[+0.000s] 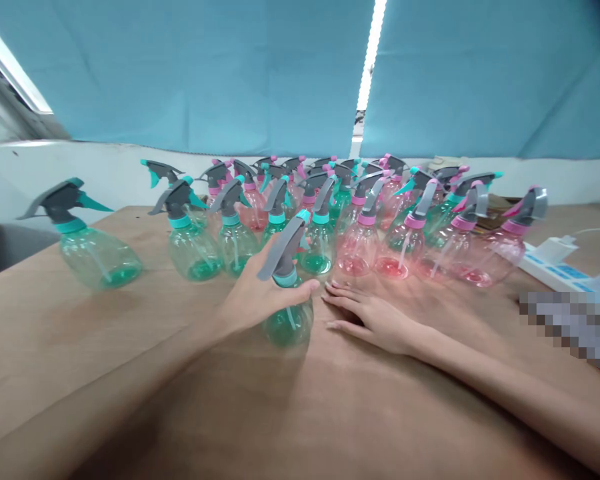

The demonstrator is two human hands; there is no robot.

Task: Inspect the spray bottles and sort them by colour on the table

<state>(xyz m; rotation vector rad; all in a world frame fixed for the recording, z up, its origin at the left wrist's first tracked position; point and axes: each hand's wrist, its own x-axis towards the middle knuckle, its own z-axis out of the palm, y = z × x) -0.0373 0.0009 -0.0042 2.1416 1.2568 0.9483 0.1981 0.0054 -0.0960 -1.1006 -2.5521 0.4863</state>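
Note:
My left hand (265, 288) is closed around the neck of a green spray bottle (287, 323), which has a grey trigger head and a teal collar. The bottle is upright, in front of the others. Just to its right, my right hand (367, 313) rests on the wooden table (360, 420), fingers stretched out and holding nothing. Behind the hands stand several spray bottles in rows. Among the nearest are a green spray bottle (319, 250) with a teal collar and a pink spray bottle (395, 250) with a pink collar.
Apart from the group, another green spray bottle (97, 257) stands at the left. A white power strip (555, 267) with a plugged-in adapter lies at the right, near a pixelated patch. Behind the table, a blue curtain (220, 73) hangs above a white wall ledge.

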